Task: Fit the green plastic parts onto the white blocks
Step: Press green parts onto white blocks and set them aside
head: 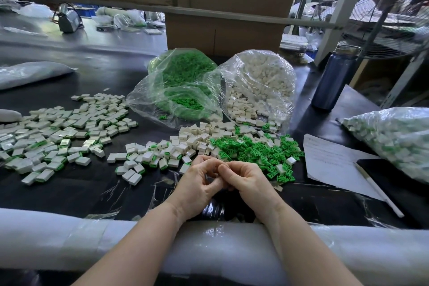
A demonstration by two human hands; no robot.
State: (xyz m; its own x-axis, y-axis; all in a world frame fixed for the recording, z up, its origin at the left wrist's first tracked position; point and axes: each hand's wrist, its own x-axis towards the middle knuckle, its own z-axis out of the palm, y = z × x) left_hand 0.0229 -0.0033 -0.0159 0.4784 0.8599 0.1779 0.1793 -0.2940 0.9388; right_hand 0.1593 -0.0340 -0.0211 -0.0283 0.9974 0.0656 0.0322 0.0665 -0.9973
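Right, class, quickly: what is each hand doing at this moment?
Left hand: fingers curled, meeting the right; what it holds cannot be told.
Right hand: fingers curled, meeting the left; what it holds cannot be told.

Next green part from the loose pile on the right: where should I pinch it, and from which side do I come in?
Take one at the pile's near edge, where parts lie flat and apart on the table. They look flat and open-framed, so probably pinch across the outer edges from above with the right hand, which is nearest. Avoid the heaped, overlapping middle.
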